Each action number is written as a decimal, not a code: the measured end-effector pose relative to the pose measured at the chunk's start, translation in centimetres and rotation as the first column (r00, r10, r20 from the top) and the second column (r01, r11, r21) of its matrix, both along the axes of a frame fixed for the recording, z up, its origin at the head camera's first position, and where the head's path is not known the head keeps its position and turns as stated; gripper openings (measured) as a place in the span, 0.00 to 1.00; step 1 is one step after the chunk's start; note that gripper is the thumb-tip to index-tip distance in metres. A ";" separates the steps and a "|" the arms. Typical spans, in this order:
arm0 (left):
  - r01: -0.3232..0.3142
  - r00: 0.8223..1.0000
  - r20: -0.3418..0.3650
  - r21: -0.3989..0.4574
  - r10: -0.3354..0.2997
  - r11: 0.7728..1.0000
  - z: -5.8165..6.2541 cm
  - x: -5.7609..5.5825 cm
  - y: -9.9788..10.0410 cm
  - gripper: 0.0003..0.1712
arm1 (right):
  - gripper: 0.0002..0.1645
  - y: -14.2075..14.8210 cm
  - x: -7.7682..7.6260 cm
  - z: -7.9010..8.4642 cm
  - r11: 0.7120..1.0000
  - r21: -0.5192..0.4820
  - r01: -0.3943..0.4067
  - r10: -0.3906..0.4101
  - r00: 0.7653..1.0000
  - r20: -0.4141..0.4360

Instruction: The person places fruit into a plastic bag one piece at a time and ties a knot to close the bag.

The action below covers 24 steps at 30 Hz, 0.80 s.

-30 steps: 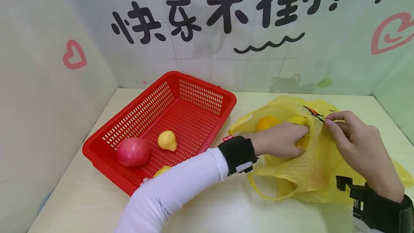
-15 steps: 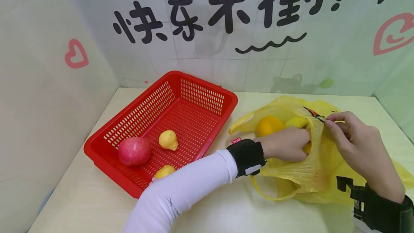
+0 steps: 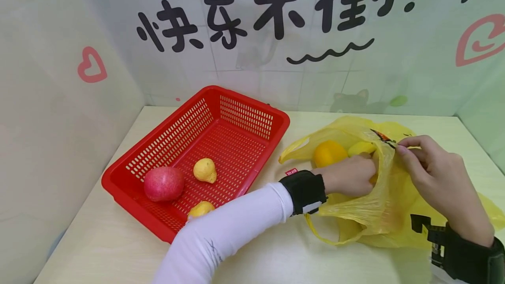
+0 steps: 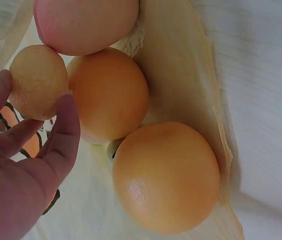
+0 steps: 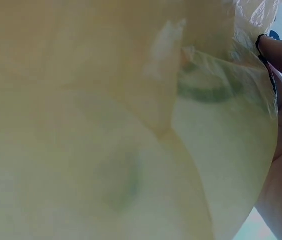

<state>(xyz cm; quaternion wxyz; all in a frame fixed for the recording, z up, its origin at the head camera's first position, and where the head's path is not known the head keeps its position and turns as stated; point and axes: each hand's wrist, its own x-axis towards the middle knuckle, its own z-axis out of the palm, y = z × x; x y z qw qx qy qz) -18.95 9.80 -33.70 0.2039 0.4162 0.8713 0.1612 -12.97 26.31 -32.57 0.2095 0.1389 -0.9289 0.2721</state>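
My left hand (image 3: 353,176) reaches into the mouth of a yellow plastic bag (image 3: 355,207). In the left wrist view its thumb and fingertips pinch a small, round yellow fruit (image 4: 38,82). Two oranges (image 4: 165,177) and a larger pink fruit (image 4: 86,25) lie around it inside the bag. From the head view, the fingers are hidden by the hand and the bag, while an orange (image 3: 329,152) and a yellow-green fruit (image 3: 360,148) show behind the wrist. My right hand (image 3: 438,174) pinches the bag's upper edge, by a printed patch, between thumb and fingers.
A red perforated basket (image 3: 134,213) stands on the left of the pale table, holding a pinkish-red round fruit (image 3: 163,183) and two small yellow fruits (image 3: 204,171). The left sleeve (image 3: 232,220) passes over its near corner. A printed cloth (image 3: 260,73) closes off the back.
My left hand and forearm have shifted slightly right, showing more of the orange and of the nearer yellow fruit in the basket. The right hand keeps its hold on the bag.
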 end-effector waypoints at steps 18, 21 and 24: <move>0.017 0.990 -0.142 0.057 -0.009 0.998 -0.6 0.5 0.8 0.13 | 0.09 0.0 0.0 0.0 1.000 -0.011 0.004 -0.004 1.000 0.002; 0.013 0.987 -0.158 0.057 -0.004 0.998 -0.7 0.4 1.0 0.12 | 0.09 0.0 0.0 0.0 1.000 -0.008 0.004 -0.004 1.000 0.008; 0.005 0.986 -0.164 0.034 0.000 0.999 -0.7 0.5 1.3 0.11 | 0.09 -0.1 0.0 0.0 1.000 -0.007 0.004 -0.004 1.000 0.006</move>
